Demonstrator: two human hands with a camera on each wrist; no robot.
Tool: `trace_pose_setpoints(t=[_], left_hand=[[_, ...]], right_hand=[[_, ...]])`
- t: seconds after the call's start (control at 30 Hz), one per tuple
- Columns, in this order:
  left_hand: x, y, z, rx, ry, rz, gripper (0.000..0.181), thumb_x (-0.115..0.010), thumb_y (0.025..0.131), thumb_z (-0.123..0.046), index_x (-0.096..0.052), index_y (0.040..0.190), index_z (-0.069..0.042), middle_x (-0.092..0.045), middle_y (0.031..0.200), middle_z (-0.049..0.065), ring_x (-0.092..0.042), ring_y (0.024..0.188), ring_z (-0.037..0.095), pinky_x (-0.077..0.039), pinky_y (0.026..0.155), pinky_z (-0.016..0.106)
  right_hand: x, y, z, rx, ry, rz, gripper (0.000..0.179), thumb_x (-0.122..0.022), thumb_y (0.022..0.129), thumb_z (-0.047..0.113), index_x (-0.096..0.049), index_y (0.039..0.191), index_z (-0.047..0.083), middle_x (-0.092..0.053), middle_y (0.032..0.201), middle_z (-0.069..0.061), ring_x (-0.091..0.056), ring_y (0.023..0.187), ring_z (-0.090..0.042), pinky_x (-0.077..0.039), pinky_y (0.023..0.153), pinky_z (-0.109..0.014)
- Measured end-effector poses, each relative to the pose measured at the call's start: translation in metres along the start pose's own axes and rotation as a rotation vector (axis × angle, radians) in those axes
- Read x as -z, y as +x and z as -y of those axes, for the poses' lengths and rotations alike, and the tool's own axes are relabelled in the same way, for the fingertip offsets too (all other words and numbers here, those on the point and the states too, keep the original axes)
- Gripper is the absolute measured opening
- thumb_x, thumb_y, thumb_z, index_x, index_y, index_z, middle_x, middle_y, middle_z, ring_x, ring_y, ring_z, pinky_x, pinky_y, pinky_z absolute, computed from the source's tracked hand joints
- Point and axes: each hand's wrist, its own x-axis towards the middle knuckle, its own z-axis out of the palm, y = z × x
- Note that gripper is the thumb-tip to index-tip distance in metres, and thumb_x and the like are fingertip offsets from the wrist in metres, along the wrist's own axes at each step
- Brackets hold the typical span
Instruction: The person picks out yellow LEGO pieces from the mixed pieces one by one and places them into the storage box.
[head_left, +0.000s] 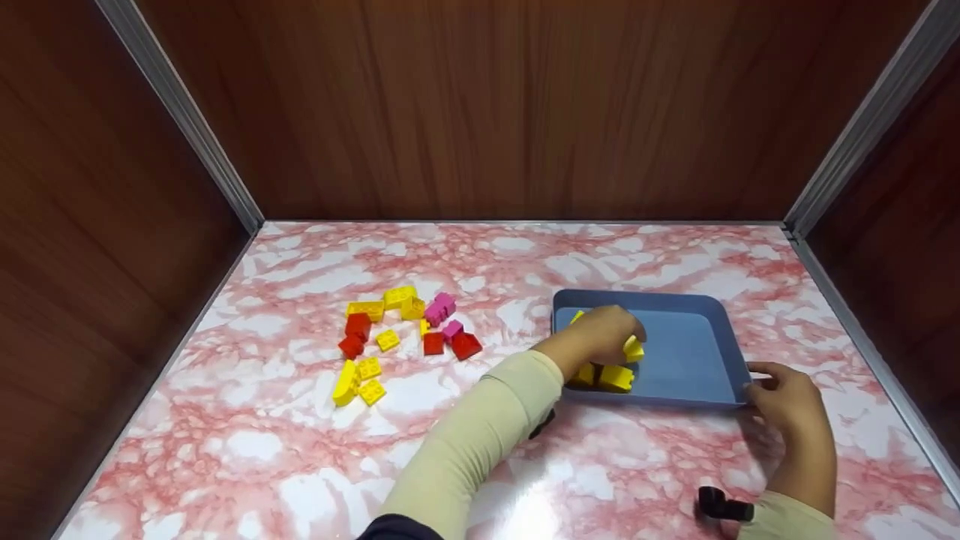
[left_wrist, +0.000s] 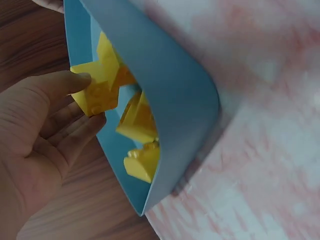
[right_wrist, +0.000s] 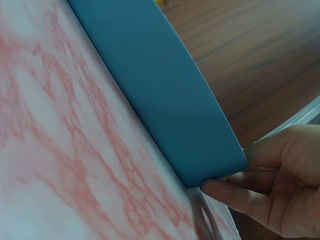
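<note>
While the left hand (head_left: 606,334) pinches a yellow brick (head_left: 634,349) over the tray's left part, the right hand (head_left: 787,396) grips the near right corner of the tray (head_left: 729,339). Brick looks light, stiff, smooth (probably hard to break), best held by flat sides; tray likely light, may slide. Raised walls edge the tray; open room lies in its right half. Loose bricks (head_left: 358,327) lie left on the desk (head_left: 510,259).

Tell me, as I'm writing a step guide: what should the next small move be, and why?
Probably the left hand should release the yellow block into the tray: it pinches that block over the tray, other yellow blocks already lie inside, and the right hand holds a corner.
</note>
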Motion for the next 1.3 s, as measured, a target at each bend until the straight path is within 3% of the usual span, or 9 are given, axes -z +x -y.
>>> trace_pose_setpoints(t=[0.13, 0.4, 0.63, 0.83, 0.93, 1.1, 1.3], left_hand=[[-0.007, 0.004, -0.005, 0.023, 0.014, 0.036, 0.038, -0.066, 0.092, -0.021, -0.064, 0.131, -0.023, -0.063, 0.127, -0.008, -0.054, 0.12, 0.009, -0.038, 0.101, 0.018], [-0.013, 0.007, -0.005, 0.041, -0.001, 0.023, 0.041, -0.063, 0.094, -0.014, -0.062, 0.133, -0.023, -0.062, 0.129, -0.008, -0.053, 0.12, 0.008, -0.035, 0.102, 0.016], [-0.014, 0.008, -0.005, 0.051, -0.014, 0.021, 0.038, -0.063, 0.094, -0.015, -0.064, 0.131, -0.022, -0.063, 0.127, -0.008, -0.053, 0.12, 0.008, -0.036, 0.101, 0.016], [-0.015, 0.009, -0.005, 0.038, -0.001, 0.017, 0.039, -0.063, 0.093, -0.015, -0.063, 0.132, -0.021, -0.063, 0.127, -0.006, -0.053, 0.12, 0.008, -0.037, 0.101, 0.017], [-0.013, 0.008, -0.005, 0.027, 0.019, 0.014, 0.04, -0.063, 0.093, -0.019, -0.062, 0.133, -0.02, -0.063, 0.127, -0.005, -0.054, 0.118, 0.009, -0.038, 0.1, 0.017], [-0.005, 0.002, -0.004, -0.002, 0.048, -0.019, 0.04, -0.063, 0.094, -0.02, -0.061, 0.133, -0.016, -0.063, 0.124, -0.002, -0.057, 0.113, 0.011, -0.042, 0.096, 0.019], [0.004, -0.015, -0.001, -0.046, 0.106, -0.093, 0.035, -0.066, 0.092, -0.026, -0.067, 0.125, -0.018, -0.063, 0.119, -0.002, -0.058, 0.108, 0.012, -0.045, 0.093, 0.022]], right_hand=[[-0.001, 0.0, 0.0, 0.005, 0.0, -0.006, 0.047, -0.056, 0.089, 0.007, -0.049, 0.132, -0.013, -0.061, 0.113, -0.036, -0.069, 0.085, -0.03, -0.046, 0.073, -0.029], [0.0, 0.0, -0.001, -0.007, -0.006, -0.009, 0.048, -0.055, 0.089, 0.006, -0.049, 0.132, -0.013, -0.059, 0.115, -0.037, -0.064, 0.095, -0.04, -0.044, 0.084, -0.048], [0.0, 0.0, 0.0, -0.006, -0.003, -0.009, 0.047, -0.056, 0.089, 0.006, -0.05, 0.132, -0.012, -0.06, 0.114, -0.036, -0.065, 0.094, -0.037, -0.044, 0.08, -0.041], [0.001, 0.0, 0.0, -0.02, 0.009, 0.011, 0.048, -0.054, 0.09, 0.007, -0.048, 0.134, -0.012, -0.059, 0.116, -0.036, -0.065, 0.093, -0.037, -0.043, 0.083, -0.045], [0.0, 0.001, 0.0, -0.013, 0.014, 0.013, 0.048, -0.054, 0.09, 0.007, -0.048, 0.133, -0.012, -0.06, 0.115, -0.036, -0.068, 0.089, -0.034, -0.045, 0.079, -0.038], [0.0, 0.0, 0.0, -0.003, 0.016, 0.002, 0.048, -0.054, 0.088, 0.006, -0.049, 0.132, -0.013, -0.061, 0.113, -0.036, -0.07, 0.082, -0.029, -0.045, 0.069, -0.024], [-0.001, 0.001, 0.0, -0.009, 0.006, -0.005, 0.048, -0.055, 0.088, 0.006, -0.05, 0.131, -0.013, -0.061, 0.112, -0.035, -0.068, 0.083, -0.027, -0.044, 0.073, -0.029]])
